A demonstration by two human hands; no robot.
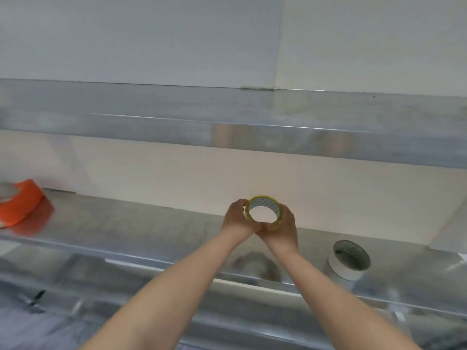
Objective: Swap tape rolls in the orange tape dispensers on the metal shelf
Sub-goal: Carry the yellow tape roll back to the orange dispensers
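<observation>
I hold a yellow tape roll (262,201) up in front of me with both hands, its open core facing me. My left hand (235,218) grips its left side and my right hand (286,224) grips its right side, thumbs meeting under the roll. A white tape roll (347,270) lies on the metal shelf (126,228) to the right of my hands. An orange tape dispenser (21,202) lies on the same shelf at the far left, partly cut off by the frame edge.
An upper metal shelf (278,117) runs across the view above my hands. A white wall stands behind both shelves. A lower metal surface (75,299) with a dark object (35,298) lies below the shelf's front edge.
</observation>
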